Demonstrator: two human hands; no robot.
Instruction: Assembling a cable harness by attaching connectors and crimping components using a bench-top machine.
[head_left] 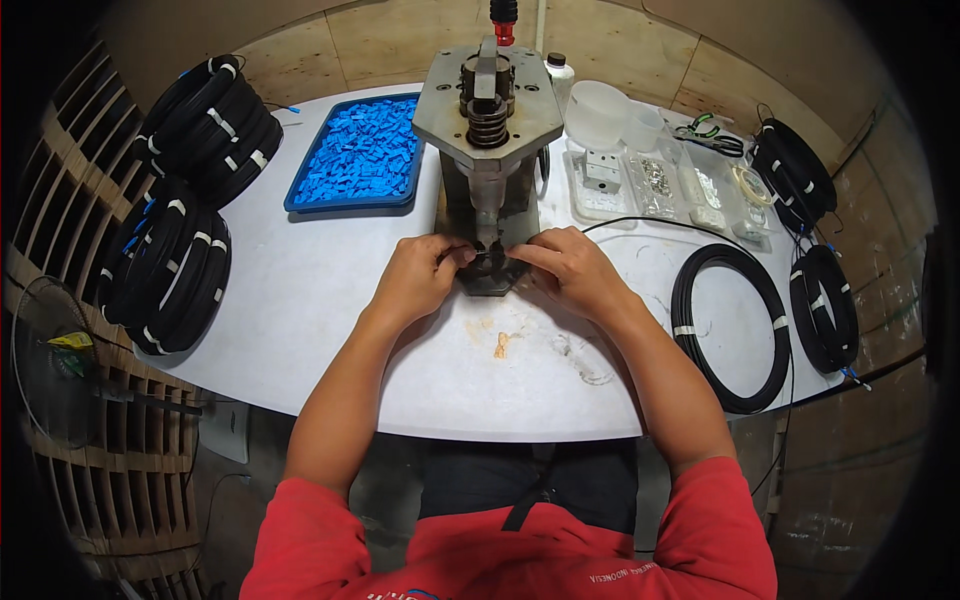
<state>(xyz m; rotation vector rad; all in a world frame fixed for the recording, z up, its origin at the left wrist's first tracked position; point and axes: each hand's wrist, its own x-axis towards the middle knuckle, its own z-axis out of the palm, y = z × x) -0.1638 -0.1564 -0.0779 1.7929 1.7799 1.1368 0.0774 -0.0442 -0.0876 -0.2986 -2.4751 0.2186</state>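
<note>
Both hands meet at the base of a grey metal bench press [490, 110] with a spring on top. My left hand [418, 278] is closed, thumb and fingertips pinched together at the press's dark lower die [487, 262]. Whatever it pinches is too small to make out. From the other side my right hand [572, 268] reaches in, its index finger stretched toward the die and the other fingers curled. A thin black cable [660, 220] runs into this hand from the right. Its end is hidden by the fingers and the die.
A blue tray [350, 207] of small blue pieces stands left of the press. Black cable coils [165, 270] are stacked at the left edge; another coil [683, 325] lies at right. Clear containers [655, 185], a metal block [601, 171] and green-handled pliers [705, 130] sit back right.
</note>
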